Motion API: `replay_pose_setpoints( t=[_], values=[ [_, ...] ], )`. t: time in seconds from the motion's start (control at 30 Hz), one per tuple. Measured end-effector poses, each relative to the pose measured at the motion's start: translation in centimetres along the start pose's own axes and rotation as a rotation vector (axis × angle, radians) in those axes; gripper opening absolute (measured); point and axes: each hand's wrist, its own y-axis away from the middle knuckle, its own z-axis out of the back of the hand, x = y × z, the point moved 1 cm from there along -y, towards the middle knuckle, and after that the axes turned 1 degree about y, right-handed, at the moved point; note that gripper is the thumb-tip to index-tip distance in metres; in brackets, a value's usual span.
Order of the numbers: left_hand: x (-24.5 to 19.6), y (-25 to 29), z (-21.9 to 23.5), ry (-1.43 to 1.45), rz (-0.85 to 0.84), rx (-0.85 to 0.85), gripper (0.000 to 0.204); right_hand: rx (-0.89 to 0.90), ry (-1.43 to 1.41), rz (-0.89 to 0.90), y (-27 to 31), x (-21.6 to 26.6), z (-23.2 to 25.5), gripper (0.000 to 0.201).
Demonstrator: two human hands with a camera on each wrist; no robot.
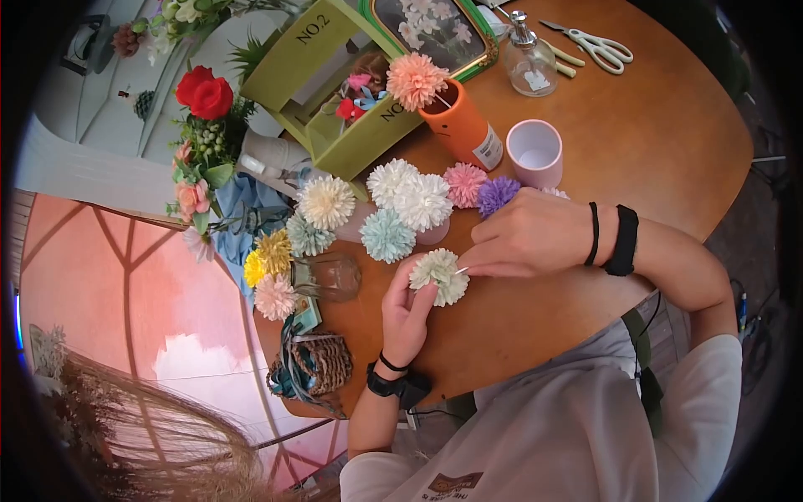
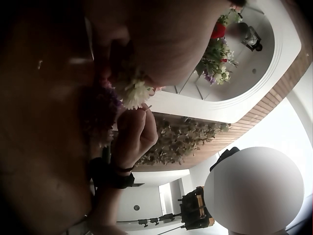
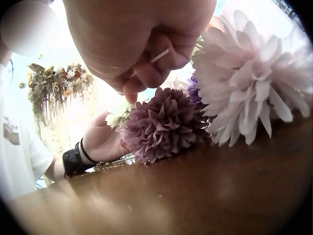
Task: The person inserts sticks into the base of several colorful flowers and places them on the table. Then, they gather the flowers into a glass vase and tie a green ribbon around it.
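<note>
A pale green pompom flower (image 1: pixel 439 277) is held in the left hand (image 1: pixel 407 314), whose fingers and thumb curl round its near side. The right hand (image 1: pixel 523 237) pinches a thin white stick (image 1: pixel 461 270) against the flower's right side. In the right wrist view the stick's end (image 3: pixel 160 55) pokes out between the curled fingers of the right hand (image 3: pixel 142 44). The left wrist view shows the pale flower (image 2: pixel 135 94) between the left hand (image 2: pixel 161 39) and the right hand (image 2: pixel 134 137).
White, peach, blue, pink and purple flowers (image 1: pixel 498 196) lie beyond the hands. Behind them stand an orange vase (image 1: pixel 464 130), a pink cup (image 1: pixel 535 151) and a green box (image 1: pixel 351 138). A glass jar (image 1: pixel 330 277) and woven basket (image 1: pixel 322 366) are at left, scissors (image 1: pixel 598 48) far right.
</note>
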Motion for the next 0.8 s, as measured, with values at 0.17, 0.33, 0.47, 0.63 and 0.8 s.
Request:
replay_pose_setpoints(
  t=[0.17, 0.33, 0.47, 0.63, 0.8],
  values=[
    [-0.4, -0.1, -0.23, -0.008, -0.011, -0.024, 0.04, -0.058, -0.014, 0.02, -0.06, 0.0, 0.11, 0.013],
    [-0.32, -0.09, -0.23, -0.002, -0.026, -0.042, 0.041, -0.103, -0.023, 0.036, -0.06, -0.18, -0.33, 0.013],
    [-0.2, -0.06, -0.13, -0.001, -0.035, -0.037, 0.043, -0.06, -0.068, 0.052, 0.0, 0.02, -0.01, 0.012],
    [-0.16, -0.01, -0.2, -0.011, -0.025, -0.05, 0.046, -0.021, -0.092, 0.097, 0.29, -0.26, -0.62, 0.014],
    [-0.11, -0.04, -0.25, -0.025, -0.036, -0.042, 0.046, -0.064, -0.077, 0.11, -0.11, 0.15, 0.06, 0.01]
  ],
)
